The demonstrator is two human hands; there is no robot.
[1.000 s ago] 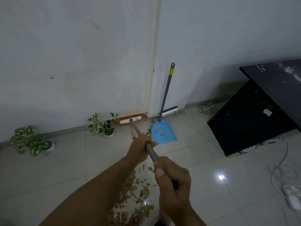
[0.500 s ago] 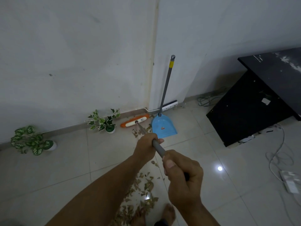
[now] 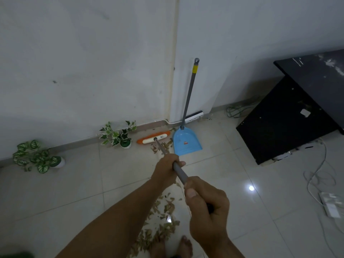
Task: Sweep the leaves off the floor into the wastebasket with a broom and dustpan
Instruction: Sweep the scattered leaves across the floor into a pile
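Both hands hold the broom's grey handle (image 3: 179, 172). My left hand (image 3: 167, 167) grips it lower down, my right hand (image 3: 206, 205) grips it near the top. The orange and white broom head (image 3: 153, 139) lies on the floor close to the wall, left of the blue dustpan (image 3: 186, 142). The dustpan stands on the tiles with its long grey handle leaning against the wall corner. A few dry leaves (image 3: 161, 147) lie just in front of the broom head. A bigger pile of leaves (image 3: 160, 222) sits under my arms near my bare feet. No wastebasket is in view.
Two small potted plants (image 3: 119, 136) (image 3: 37, 157) stand along the wall at left. A black cabinet (image 3: 290, 123) fills the right side. White cables and a power strip (image 3: 331, 203) lie on the tiles at far right. A green cable coil (image 3: 240, 110) lies by the wall.
The broom head has slid a little away from the wall, dragging a few leaves with it. My hands have pulled back with the handle, and my feet have come into view.
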